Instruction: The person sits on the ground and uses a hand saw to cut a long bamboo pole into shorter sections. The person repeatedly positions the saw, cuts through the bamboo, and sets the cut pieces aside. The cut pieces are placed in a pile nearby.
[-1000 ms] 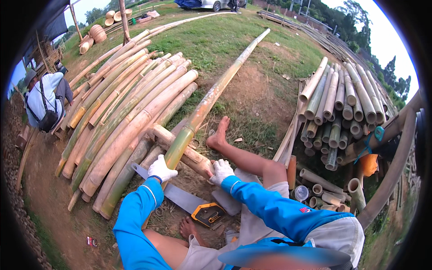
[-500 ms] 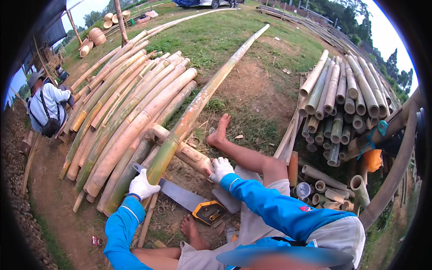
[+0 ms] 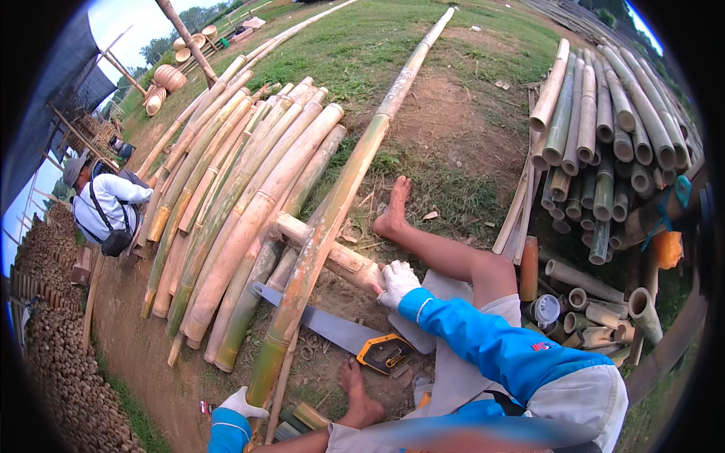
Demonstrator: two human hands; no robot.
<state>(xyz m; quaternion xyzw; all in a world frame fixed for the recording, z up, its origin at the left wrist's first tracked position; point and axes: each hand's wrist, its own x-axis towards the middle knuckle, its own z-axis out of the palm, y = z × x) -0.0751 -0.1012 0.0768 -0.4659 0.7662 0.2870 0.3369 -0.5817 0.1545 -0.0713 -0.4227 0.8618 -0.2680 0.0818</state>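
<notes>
A long bamboo pole (image 3: pixel 332 219), green towards its near end, slants from beside me far out over the grass. My left hand (image 3: pixel 243 404), in a white glove, is closed around that near end. The pole rests across a short, thick bamboo log (image 3: pixel 349 260). My gloved right hand (image 3: pixel 399 287) grips the log's near right end, thumb against the cut face. Below the log lies a handsaw (image 3: pixel 385 353) with a yellow and black handle, its blade passing under the pole.
Thick bamboo poles (image 3: pixel 249 204) lie in a row at left; a person (image 3: pixel 109 200) sits beyond them. Cut bamboo tubes (image 3: pixel 604 143) are stacked at right, with short offcuts (image 3: pixel 589 302) and a clear plastic cup (image 3: pixel 547 309) below. My bare foot (image 3: pixel 393 211) is near the log.
The long pole has slid toward me over the log, my left hand moving down and back with its end. My right hand stays on the log. The view has shifted slightly.
</notes>
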